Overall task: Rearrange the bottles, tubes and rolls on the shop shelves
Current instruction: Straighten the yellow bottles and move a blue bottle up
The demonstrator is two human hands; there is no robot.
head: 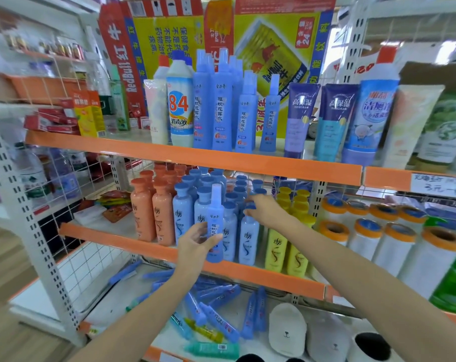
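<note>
White shop shelves with orange edge strips (148,150) fill our view. At centre frame our left hand (195,244) curls round a tall blue plastic spray bottle (215,226), while our right hand (260,205) pinches a blue-capped pale bottle (248,239) on the middle shelf.

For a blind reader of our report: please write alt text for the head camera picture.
The left hand holds a slim blue spray bottle upright before the middle shelf, while the right hand touches the blue shampoo bottles there. Matching spray bottles stand on the shelf above.
</note>
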